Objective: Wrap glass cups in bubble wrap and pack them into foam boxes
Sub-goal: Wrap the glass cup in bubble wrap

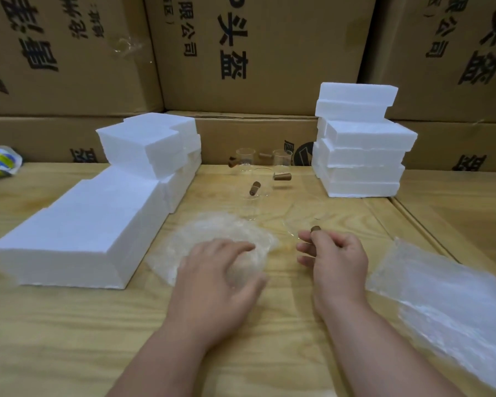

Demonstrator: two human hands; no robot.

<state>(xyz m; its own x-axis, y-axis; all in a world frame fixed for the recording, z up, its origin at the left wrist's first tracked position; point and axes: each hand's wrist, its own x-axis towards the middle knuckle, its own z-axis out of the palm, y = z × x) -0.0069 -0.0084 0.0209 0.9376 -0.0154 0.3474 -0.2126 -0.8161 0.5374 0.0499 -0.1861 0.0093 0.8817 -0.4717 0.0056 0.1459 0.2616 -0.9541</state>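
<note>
Your L hand point(221, 270) lies flat, fingers relaxed, on the bubble wrap point(212, 239) at table point(69, 325) centre. Your R hand point(334, 257) pinches a glass cup point(304, 222) by its brown handle point(315, 229), cup just right of the wrap. More cups point(265, 173) stand behind, btwn foam boxes point(83, 224) at left and a foam stack point(361, 144) at right. Spare wrap pile point(447, 305) lies far right.
</note>
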